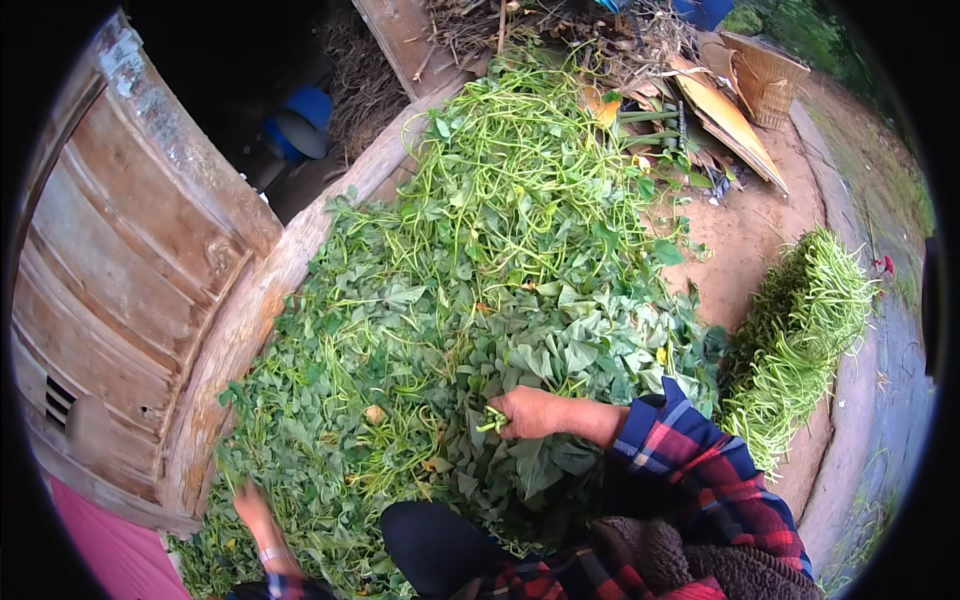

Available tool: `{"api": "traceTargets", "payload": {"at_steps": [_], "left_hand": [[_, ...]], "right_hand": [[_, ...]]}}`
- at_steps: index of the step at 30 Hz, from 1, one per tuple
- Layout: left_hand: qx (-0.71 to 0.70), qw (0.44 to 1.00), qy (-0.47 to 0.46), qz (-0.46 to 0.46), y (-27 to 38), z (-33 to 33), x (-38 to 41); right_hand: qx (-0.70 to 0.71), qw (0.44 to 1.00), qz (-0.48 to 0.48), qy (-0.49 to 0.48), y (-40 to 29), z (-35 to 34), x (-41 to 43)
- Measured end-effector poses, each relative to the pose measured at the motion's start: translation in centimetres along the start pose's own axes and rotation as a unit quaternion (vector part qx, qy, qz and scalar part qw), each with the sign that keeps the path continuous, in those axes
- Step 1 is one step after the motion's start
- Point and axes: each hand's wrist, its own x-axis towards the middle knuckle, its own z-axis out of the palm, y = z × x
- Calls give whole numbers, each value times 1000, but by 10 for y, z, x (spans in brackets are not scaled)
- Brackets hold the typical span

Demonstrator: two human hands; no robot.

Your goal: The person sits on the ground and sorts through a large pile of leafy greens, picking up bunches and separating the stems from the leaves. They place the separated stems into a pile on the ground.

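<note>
A wide heap of leafy green vines [390,315], which look like sweet potato vines, covers the ground before me. Over its lower middle, my right hand [529,412] grips a small bunch of green stems [491,421], whose ends poke out beside the thumb. Large leaves [536,461] lie bunched below that hand. At the lower left, my left hand [253,508] is blurred over the vines by the wooden sill. Something pale green shows at its fingertips, but the blur hides whether it is held. A band circles the left wrist.
A long stack of green stems [802,345] lies on the earthen floor at right. Left are a wooden door [127,262], its sill [259,292] and pink cloth [112,544]. Farther back are a blue container [304,120], dry sticks [525,22], a board [731,124] and a wicker basket [769,82].
</note>
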Motion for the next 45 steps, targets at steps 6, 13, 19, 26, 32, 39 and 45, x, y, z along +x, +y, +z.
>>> {"api": "traceTargets", "payload": {"at_steps": [6, 13, 19, 26, 32, 39, 45], "left_hand": [[120, 919, -75, 368, 313, 193, 83], [179, 826, 69, 531, 391, 241, 31], [-45, 877, -258, 404, 241, 249, -50], [-260, 884, -380, 82, 112, 242, -153], [-411, 807, -411, 104, 116, 244, -183], [-502, 745, -439, 18, 108, 248, -174], [-458, 749, -474, -72, 104, 247, -167]], "right_hand": [[77, 996, 34, 18, 21, 10, 7], [96, 995, 36, 15, 16, 4, 14], [228, 961, 63, 142, 7, -14, 3], [496, 817, 121, 269, 15, -59, 13], [490, 845, 81, 199, -42, -27, 51], [537, 831, 47, 136, -77, 19, 97], [245, 963, -35, 108, -51, 15, 115]]}}
